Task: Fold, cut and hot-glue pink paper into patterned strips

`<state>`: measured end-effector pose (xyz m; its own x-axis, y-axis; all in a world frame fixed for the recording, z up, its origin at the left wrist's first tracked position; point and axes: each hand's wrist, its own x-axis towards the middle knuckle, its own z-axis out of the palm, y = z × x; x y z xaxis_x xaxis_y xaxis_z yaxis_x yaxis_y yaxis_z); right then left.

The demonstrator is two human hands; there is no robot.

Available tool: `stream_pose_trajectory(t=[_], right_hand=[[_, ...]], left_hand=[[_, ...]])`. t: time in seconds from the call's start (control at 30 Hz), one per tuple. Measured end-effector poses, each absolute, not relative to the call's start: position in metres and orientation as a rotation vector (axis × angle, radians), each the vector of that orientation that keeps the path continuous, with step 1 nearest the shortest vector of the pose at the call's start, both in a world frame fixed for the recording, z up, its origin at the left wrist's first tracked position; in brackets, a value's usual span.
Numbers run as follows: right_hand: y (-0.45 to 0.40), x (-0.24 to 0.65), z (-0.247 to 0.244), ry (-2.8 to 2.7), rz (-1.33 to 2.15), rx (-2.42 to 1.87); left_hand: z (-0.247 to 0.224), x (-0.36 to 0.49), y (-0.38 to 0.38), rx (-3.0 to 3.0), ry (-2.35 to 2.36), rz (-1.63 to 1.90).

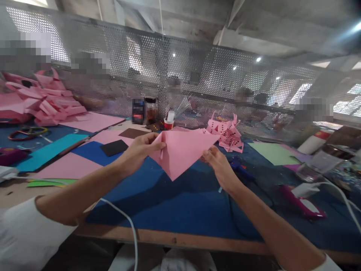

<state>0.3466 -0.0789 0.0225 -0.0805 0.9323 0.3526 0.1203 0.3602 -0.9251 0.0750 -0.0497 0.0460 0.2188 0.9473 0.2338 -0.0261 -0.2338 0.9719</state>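
A pink sheet (186, 148), paper or thin foam, hangs above the blue table top (180, 214) with one corner pointing down. My left hand (142, 148) pinches its left edge, where the sheet curls over under the thumb. At the lower right edge, my right hand (217, 162) is closed on the sheet between thumb and fingers. A shadow lies on the table beneath it. Just behind stands a heap of pink cut pieces with dark dots (229, 135). Close to my right hand lies a blue glue gun (241, 167).
Left are a pink strip pile (45, 101), a teal sheet (53, 150) and a black piece (114, 148). A red-and-white cup (169, 123) and phone (138, 112) stand behind. Right are a green sheet (272, 152), a magenta power strip (303, 203) and a clear jar (318, 165). A white cable (126, 218) crosses the front edge.
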Motion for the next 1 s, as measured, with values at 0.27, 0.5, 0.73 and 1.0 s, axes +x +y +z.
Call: stream_pose_trajectory(t=[0.27, 0.5, 0.73, 1.0], right_hand=[[-0.074, 0.354, 0.011, -1.542, 0.754, -1.050], [-0.079, 0.359, 0.017, -1.588, 0.501, -1.198], [-0.084, 0.362, 0.026, -1.572, 0.550, -0.996], [-0.121, 0.380, 0.022, -1.931, 0.397, -1.158]], left_hand=[[0.010, 0.072, -0.029, 1.540, 1.023, 1.148], [0.011, 0.062, -0.029, 1.829, 1.241, 1.248], [0.027, 0.066, -0.048, 2.172, 1.177, 1.548], [0.008, 0.038, -0.094, 2.849, 1.133, 1.371]])
